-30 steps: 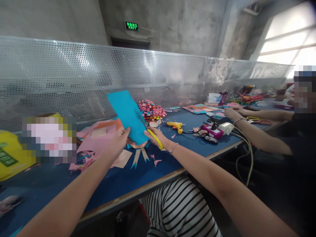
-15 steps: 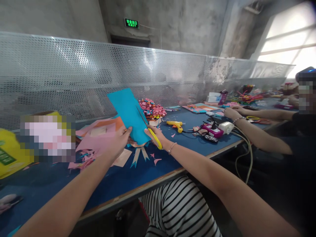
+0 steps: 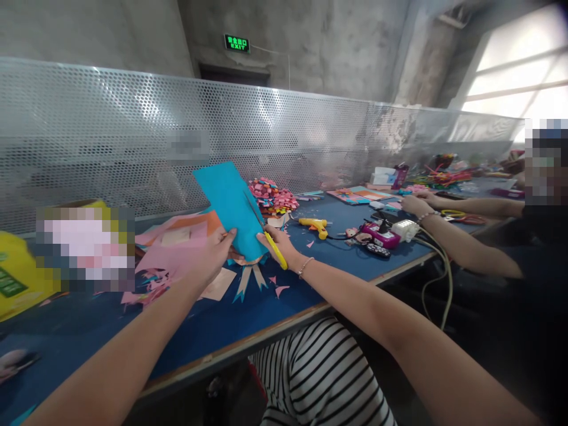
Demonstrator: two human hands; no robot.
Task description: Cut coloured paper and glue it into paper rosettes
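Through the head camera I have my left grip (image 3: 219, 245) pinched closed on the lower left edge of a blue sheet (image 3: 225, 202), thumb on the near face, other fingers mostly hidden behind it. The sheet stands tilted above the worktop (image 3: 231, 325), rising up and away from that grip. My right grip (image 3: 281, 245) is wrapped around the yellow handles of the scissors (image 3: 276, 251), at the sheet's right edge; their dark blades point up and leftward from the grip, in front of the sheet. I cannot tell how far apart the blades are.

Below and between both grips, two tan strips with blue notched ends (image 3: 243, 281) stick out from under a ruffled band, partly covered by the sheet. Just left of my left grip lie a pink sheet (image 3: 181, 251) and an orange sheet (image 3: 208, 220), with pink shreds (image 3: 153, 287) nearer me and a beige square (image 3: 220, 285) just below the grip. Beyond my right grip sits a pink paper cluster (image 3: 279, 198); to its right is a yellow glue gun (image 3: 315, 226), and farther right a purple power strip (image 3: 385, 235). Well to the right of my right grip, a co-worker's hand (image 3: 412, 207) is over the worktop.
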